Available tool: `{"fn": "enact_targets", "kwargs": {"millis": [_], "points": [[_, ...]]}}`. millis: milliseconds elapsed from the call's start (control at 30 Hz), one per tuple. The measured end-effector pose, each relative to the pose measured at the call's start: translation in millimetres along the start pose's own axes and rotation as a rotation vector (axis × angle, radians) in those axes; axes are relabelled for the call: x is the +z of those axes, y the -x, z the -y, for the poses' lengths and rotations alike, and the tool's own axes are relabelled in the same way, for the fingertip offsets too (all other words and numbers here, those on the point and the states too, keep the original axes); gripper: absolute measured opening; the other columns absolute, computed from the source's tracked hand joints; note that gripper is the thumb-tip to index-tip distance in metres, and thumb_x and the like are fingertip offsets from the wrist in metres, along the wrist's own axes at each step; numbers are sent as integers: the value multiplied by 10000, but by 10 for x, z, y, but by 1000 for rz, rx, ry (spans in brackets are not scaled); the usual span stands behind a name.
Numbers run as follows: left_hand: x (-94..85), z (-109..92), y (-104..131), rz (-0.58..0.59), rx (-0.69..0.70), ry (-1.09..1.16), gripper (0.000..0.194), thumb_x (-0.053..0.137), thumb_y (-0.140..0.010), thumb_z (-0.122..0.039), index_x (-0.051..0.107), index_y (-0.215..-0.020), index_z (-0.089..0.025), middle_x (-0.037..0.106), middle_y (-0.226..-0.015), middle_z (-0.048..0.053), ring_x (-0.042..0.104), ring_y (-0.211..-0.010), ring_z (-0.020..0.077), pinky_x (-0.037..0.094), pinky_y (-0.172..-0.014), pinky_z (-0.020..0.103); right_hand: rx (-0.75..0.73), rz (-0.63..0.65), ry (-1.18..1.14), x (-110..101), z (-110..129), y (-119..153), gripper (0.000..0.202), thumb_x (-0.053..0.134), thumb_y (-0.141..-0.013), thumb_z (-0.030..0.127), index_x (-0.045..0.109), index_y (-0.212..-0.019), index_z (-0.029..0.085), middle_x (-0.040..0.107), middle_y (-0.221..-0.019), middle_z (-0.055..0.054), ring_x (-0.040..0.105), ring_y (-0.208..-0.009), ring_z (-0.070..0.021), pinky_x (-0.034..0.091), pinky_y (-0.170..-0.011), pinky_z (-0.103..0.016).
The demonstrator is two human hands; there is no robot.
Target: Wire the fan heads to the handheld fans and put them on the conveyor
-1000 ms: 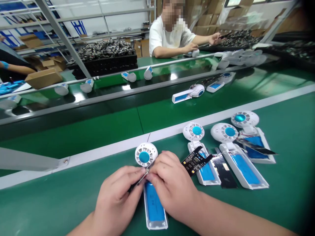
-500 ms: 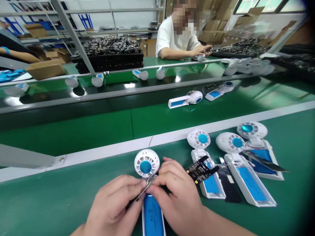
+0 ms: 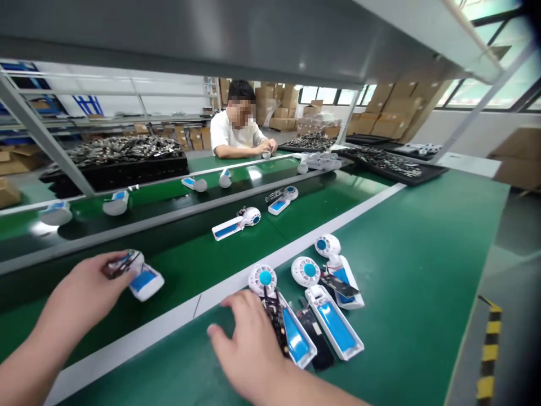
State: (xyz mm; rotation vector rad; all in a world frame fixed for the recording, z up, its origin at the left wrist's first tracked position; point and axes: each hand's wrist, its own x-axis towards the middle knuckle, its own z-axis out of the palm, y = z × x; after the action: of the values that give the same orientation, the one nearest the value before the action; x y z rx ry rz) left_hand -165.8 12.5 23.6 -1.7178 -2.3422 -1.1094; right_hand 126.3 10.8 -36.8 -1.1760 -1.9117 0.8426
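Note:
Over the green belt at the left, my left hand grips a white handheld device with a blue-lined handle, fingers closed round its head end. A dark circuit board shows at those fingers. My right hand is open and holds nothing, thumb and fingers apart, on the near side of a similar device. That one has a round vented head with a blue centre and a black circuit board lying along its open handle. Beyond it on the table lie another such device and a third.
Two similar devices lie on the near belt. White pieces stand on the far belt. A co-worker sits opposite. A black tray of parts is at the back right; a grey shelf hangs overhead.
The view has swung right. My left hand has carried the device from the table out over the belt. My right hand has let go of it and opened beside the other devices.

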Motion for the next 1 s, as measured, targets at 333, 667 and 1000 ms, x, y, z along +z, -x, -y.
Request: {"fn": "enact_targets", "kwargs": {"millis": [333,667,1000], "points": [[1149,-1278,-560,181,357,-105,349,522,-874,-402,675,-906,-90,746,-865,29,724,-840,146,511,-704,165,121,-316,123,-219,-301,-454,260,629,-789,211,656,-1032,121,666,-996,-150,650,-893,-302,520,-791,-413],[779,-1104,526,576,74,-6,322,424,-918,-290,645,-1117,-168,755,-961,107,727,-848,242,526,-685,290,-6,-104,275,-258,-252,-464,378,487,-968,359,755,-785,166,701,-781,-121,629,-824,-258,444,-773,-359],[419,-973,528,665,365,-203,269,560,-866,-443,725,-959,-252,728,-940,83,679,-884,283,524,-753,383,71,-133,87,-203,-140,-323,71,715,-816,232,743,-763,194,685,-806,-41,632,-847,-206,473,-785,-312]]}}
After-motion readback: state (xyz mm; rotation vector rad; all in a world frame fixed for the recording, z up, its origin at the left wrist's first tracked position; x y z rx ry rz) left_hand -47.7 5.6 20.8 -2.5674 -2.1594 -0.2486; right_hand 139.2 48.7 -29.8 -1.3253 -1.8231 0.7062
